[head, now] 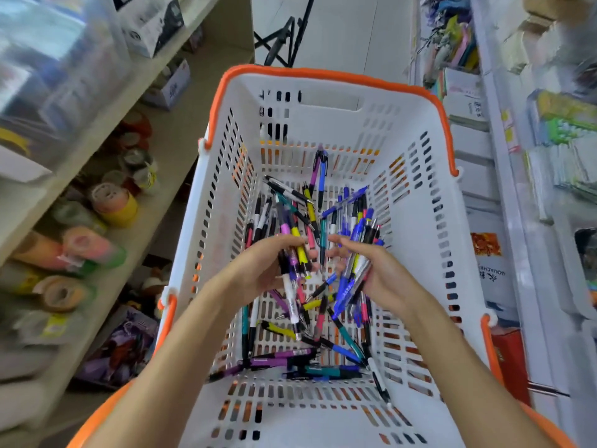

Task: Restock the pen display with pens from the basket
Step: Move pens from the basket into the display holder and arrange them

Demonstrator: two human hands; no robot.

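I see the white basket (206, 240) with its orange rim filling the centre, shelves blurred at nine and three o'clock. On its floor lie loose pens (323, 337), scattered from twelve down to six. My left hand (258, 270) curls around a bunch of them; my right hand (384, 273) grips a second bunch, mostly blue. Both bunches fan out unevenly (tips pointing every way), so I judge some may slide free on lifting and drop back, or through a slot. The pen display I cannot pick out.
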